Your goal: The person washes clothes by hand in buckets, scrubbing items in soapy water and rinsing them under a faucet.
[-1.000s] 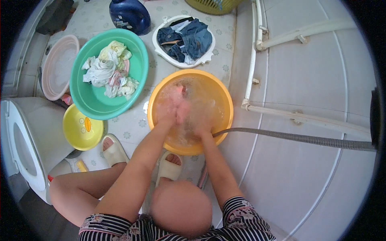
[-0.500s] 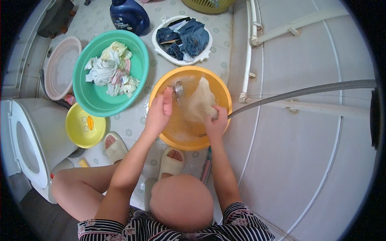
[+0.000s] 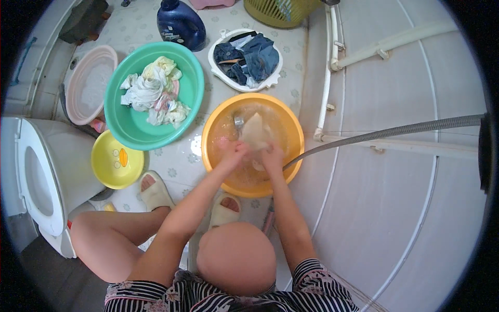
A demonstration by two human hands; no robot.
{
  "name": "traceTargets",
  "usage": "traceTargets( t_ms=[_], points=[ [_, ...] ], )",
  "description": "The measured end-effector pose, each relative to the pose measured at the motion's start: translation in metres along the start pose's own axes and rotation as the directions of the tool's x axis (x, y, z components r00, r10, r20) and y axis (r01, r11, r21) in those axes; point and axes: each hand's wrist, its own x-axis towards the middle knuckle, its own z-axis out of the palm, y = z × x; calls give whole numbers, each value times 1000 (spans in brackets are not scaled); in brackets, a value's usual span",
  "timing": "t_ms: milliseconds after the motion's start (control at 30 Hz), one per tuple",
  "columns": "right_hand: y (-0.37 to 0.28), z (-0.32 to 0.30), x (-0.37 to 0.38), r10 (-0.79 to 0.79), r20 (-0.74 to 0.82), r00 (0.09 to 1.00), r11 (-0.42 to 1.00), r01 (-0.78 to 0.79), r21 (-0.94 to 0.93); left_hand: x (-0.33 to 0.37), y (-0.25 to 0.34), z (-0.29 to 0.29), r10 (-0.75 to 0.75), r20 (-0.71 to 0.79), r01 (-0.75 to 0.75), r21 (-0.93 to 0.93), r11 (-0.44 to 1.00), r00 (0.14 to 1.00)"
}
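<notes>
Both my hands are low in an orange basin (image 3: 298, 132) of cloudy water. A wet cream cloth (image 3: 254, 129) lies in the water, its peak sticking up. My left hand (image 3: 236, 152) is closed on the cloth's near left edge, fingers partly hidden. My right hand (image 3: 272, 158) grips its near right edge. Beside my left hand a small pink thing (image 3: 223, 141) shows, too blurred to name. A shiny metal piece (image 3: 238, 121) sits in the water left of the cloth. A grey ribbed hose (image 3: 364, 136) reaches the basin's right rim.
A green basin (image 3: 197, 88) of pale laundry stands to the left. Behind are a white basin (image 3: 217, 65) of dark clothes, a blue detergent bottle (image 3: 181, 28) and a green basket (image 3: 260, 15). A yellow bowl (image 3: 104, 166) and toilet (image 3: 52, 182) stand left; a wall with pipes (image 3: 326, 88) rises right.
My left hand has moved right and down from the basin's left side to the cloth. The cloth has sunk lower between my hands. The whole view has shifted slightly.
</notes>
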Motion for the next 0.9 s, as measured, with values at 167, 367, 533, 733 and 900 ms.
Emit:
traceTargets(
  t_ms=[167, 367, 533, 733, 900],
  points=[
    [-67, -44, -35, 0, 133, 991, 971, -32, 236, -47, 79, 48, 220, -364, -287, -142, 947, 905],
    [-92, -56, -41, -80, 8, 997, 628, 44, 777, -74, 119, 49, 76, -217, -194, -601, 775, 973],
    [-24, -66, 4, 135, 175, 975, 111, -190, 975, -104, 161, 83, 516, -137, -529, -85, 844, 846],
    [-68, -41, -4, 92, 347, 933, 67, -354, 933, -130, 189, 81, 734, -189, -686, 264, 678, 652],
    [-94, -43, 4, 73, 354, 932, 124, -361, 924, -106, 165, 71, 935, -117, -524, 802, 288, 335]
  ],
)
